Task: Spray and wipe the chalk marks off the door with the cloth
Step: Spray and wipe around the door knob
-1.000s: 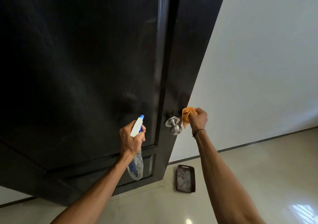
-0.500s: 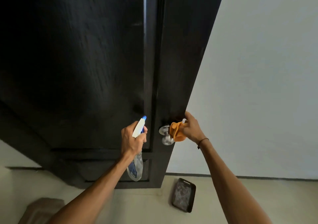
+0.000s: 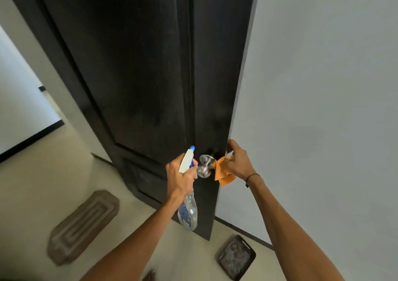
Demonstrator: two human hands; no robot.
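Currently left hand [image 3: 179, 176] grips the spray bottle [image 3: 187, 211], fingers wrapped round its neck, nozzle toward the door [image 3: 150, 75]. Right hand [image 3: 238, 162] pinches the orange cloth [image 3: 224, 174] beside the knob [image 3: 204, 168], fingertips on the door's edge. No chalk marks discernible on the dark panel. Risk: pushing at the edge could swing the door, so spray would miss.

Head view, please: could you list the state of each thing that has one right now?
Door: open, swung away from the wall, no chalk marks discernible.
Door knob: bare metal, untouched.
Spray bottle: gripped by the left hand, nozzle towards the door.
Cloth: crumpled, held in the right hand, whose fingertips touch the door's edge.
Tray: lying on the floor.
Mat: flat on the floor.
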